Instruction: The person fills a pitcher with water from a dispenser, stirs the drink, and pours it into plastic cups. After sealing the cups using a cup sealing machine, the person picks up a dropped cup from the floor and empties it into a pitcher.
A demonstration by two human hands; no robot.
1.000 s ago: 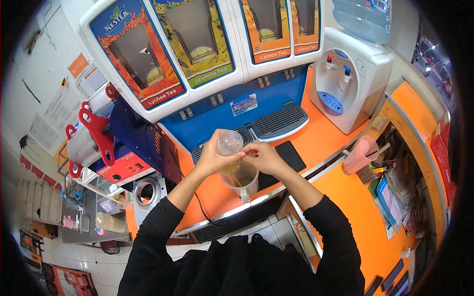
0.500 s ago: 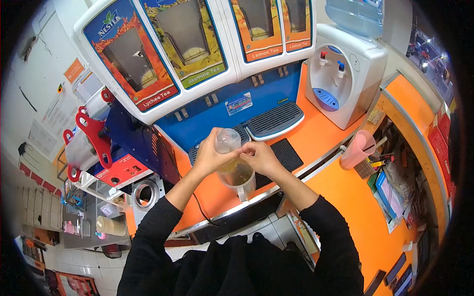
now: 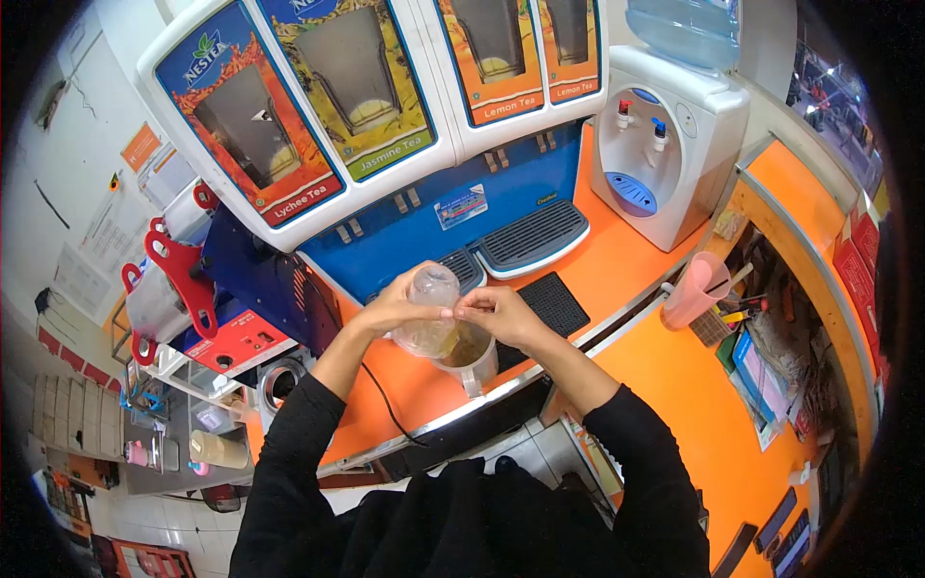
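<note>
My left hand [image 3: 397, 306] is wrapped round a clear plastic container [image 3: 434, 287], which is tilted over a clear pitcher [image 3: 468, 358]. Something yellowish shows inside the container's lower part, and the pitcher holds a dark greenish content. My right hand [image 3: 487, 310] is closed in a pinch at the container's right side; what its fingertips hold is too small to make out. The pitcher stands on the orange counter near its front edge, its handle toward me.
Behind stands a tea dispenser [image 3: 385, 226] with a drip tray [image 3: 533, 238]. At right are a water dispenser [image 3: 665, 144], a pink cup [image 3: 696, 289] and phones [image 3: 776, 520]. A black mat [image 3: 554, 306] lies beside the pitcher. A red and blue machine [image 3: 241, 342] is at left.
The container in my left hand has moved slightly left and down, uncovering more of the pitcher. My right hand has shifted slightly left and down. The view has shifted a little.
</note>
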